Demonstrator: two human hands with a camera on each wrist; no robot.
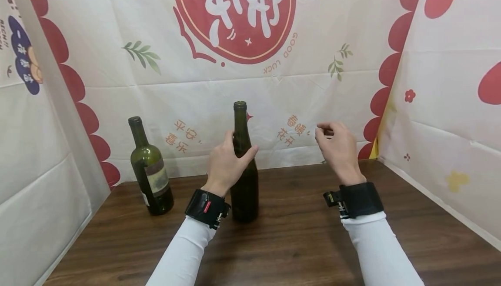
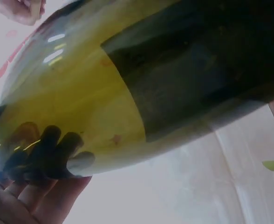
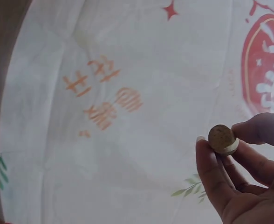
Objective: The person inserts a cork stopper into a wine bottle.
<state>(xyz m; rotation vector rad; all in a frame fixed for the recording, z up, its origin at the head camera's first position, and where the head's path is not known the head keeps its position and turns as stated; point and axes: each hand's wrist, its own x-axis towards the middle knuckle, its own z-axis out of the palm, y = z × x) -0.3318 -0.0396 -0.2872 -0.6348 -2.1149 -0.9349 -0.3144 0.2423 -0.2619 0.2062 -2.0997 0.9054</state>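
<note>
Your left hand [image 1: 227, 164] grips the tall, dark green glass bottle [image 1: 245, 192] just below its neck, thumb across the near side; your right hand [image 1: 338, 149] pinches a small, round-ended brown cork [image 3: 222, 139]. That bottle stands upright on the dark brown wooden table [image 1: 297, 225], looking nearly black from the head. Your left wrist view shows translucent yellow-green glass and a large dark patch instead. Only the right wrist view clearly reveals the cork, held between thumb and fingertips.

The cloth backdrop [image 1: 235, 77] reads "GOOD LUCK".
</note>
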